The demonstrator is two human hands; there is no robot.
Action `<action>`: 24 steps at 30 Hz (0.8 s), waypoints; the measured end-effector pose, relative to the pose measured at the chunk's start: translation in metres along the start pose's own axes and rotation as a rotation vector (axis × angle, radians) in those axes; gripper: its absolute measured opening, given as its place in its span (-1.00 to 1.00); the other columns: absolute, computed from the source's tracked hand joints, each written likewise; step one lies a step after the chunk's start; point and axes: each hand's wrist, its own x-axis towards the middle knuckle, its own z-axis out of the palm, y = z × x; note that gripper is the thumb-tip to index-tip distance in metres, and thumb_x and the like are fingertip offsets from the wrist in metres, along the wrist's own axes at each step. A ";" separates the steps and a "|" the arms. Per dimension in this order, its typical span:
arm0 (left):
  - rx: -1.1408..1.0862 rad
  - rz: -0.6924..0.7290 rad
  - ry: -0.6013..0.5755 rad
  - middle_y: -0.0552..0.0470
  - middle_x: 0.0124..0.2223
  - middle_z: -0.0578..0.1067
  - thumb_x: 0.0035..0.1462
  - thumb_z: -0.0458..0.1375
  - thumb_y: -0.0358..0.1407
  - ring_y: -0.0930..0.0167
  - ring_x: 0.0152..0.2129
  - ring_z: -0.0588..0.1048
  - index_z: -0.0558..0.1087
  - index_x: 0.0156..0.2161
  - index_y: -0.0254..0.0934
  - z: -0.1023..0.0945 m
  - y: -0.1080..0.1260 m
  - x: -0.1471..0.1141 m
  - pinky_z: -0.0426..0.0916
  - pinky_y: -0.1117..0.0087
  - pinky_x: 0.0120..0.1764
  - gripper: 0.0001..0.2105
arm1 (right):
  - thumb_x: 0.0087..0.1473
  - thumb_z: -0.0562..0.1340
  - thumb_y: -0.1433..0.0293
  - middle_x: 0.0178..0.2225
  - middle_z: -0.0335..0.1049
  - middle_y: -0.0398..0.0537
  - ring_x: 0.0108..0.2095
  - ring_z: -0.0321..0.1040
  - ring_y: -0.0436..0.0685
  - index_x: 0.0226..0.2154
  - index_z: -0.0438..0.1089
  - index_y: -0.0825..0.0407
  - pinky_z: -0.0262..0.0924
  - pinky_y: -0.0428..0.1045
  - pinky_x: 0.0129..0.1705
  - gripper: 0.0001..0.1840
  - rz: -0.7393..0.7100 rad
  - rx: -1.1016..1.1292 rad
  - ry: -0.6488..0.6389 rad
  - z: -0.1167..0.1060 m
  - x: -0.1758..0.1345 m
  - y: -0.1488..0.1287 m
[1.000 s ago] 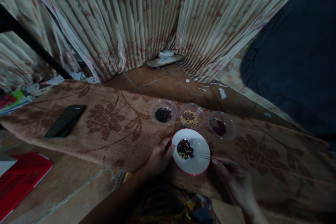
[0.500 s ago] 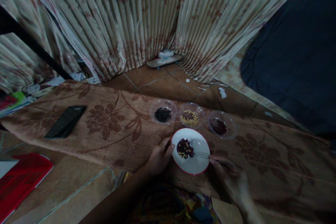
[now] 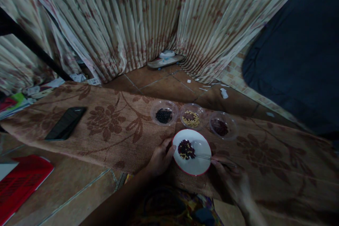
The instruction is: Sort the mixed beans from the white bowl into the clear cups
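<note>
My left hand point(image 3: 161, 158) grips the left rim of a white bowl point(image 3: 200, 164) with a red edge, thumb over the rim. Inside the bowl lies a heap of mixed beans point(image 3: 186, 149), dark red and black with some yellow ones. Thin metal tweezers point(image 3: 203, 156) reach over the bowl's right rim, their tips at the edge of the heap. My right hand point(image 3: 229, 173) is closed around their other end. Just behind the bowl stand three clear plastic cups: one with black beans point(image 3: 163, 116), one with yellow beans point(image 3: 191, 119), one with dark red beans point(image 3: 220, 128).
A brown flowered cloth point(image 3: 137, 130) covers the narrow table. A black phone point(image 3: 66, 123) lies toward its left end. Beyond the table are a skateboard point(image 3: 165, 61) on the tiled floor and striped curtains point(image 3: 148, 14). A red bag-like item point(image 3: 26, 187) is at lower left.
</note>
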 end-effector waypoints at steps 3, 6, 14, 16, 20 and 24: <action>0.025 -0.010 0.006 0.03 -0.06 0.56 0.26 0.00 -0.20 0.35 -0.17 0.53 0.36 0.08 -0.22 0.000 0.000 0.000 0.38 0.35 -0.04 -0.67 | -0.07 0.32 0.13 -0.31 0.54 0.03 -0.24 0.46 0.22 -0.42 0.53 0.00 0.35 0.12 -0.13 -0.72 0.019 0.010 0.004 0.000 0.000 -0.001; 0.027 -0.006 0.015 0.03 -0.07 0.56 0.27 -0.01 -0.19 0.36 -0.16 0.52 0.35 0.08 -0.21 0.001 -0.001 0.000 0.37 0.35 -0.04 -0.67 | -0.08 0.33 0.14 -0.34 0.55 0.04 -0.26 0.47 0.22 -0.44 0.54 0.01 0.37 0.12 -0.15 -0.73 0.000 0.017 0.030 0.000 0.000 -0.004; -0.004 0.005 0.015 0.01 -0.07 0.57 0.27 -0.02 -0.19 0.35 -0.16 0.53 0.35 0.07 -0.24 0.001 -0.003 0.001 0.39 0.36 -0.06 -0.67 | -0.17 0.37 0.11 -0.38 0.55 0.02 -0.32 0.48 0.22 -0.45 0.53 0.05 0.38 0.10 -0.21 -0.66 -0.052 -0.027 0.344 -0.033 0.028 -0.018; -0.010 0.007 0.000 0.00 -0.06 0.56 0.27 -0.02 -0.18 0.35 -0.16 0.53 0.35 0.07 -0.25 0.001 -0.004 0.001 0.39 0.37 -0.07 -0.67 | -0.18 0.37 0.11 -0.39 0.53 0.03 -0.31 0.47 0.21 -0.47 0.52 0.07 0.36 0.09 -0.20 -0.65 -0.093 -0.034 0.501 -0.045 0.047 -0.021; -0.007 0.005 0.007 0.01 -0.04 0.56 0.27 -0.01 -0.17 0.34 -0.16 0.53 0.35 0.07 -0.23 0.000 -0.004 0.001 0.40 0.36 -0.09 -0.67 | -0.20 0.37 0.10 -0.48 0.48 0.01 -0.45 0.41 0.14 -0.50 0.48 0.10 0.31 0.00 -0.43 -0.63 -0.069 0.006 0.607 -0.058 0.074 -0.022; -0.023 0.025 -0.006 0.00 -0.02 0.55 0.28 -0.02 -0.18 0.34 -0.14 0.53 0.34 0.08 -0.23 -0.001 -0.002 0.001 0.39 0.36 -0.05 -0.67 | -0.22 0.39 0.13 -0.43 0.50 0.01 -0.39 0.43 0.16 -0.47 0.50 0.10 0.34 0.04 -0.33 -0.63 -0.056 0.054 0.625 -0.050 0.069 -0.021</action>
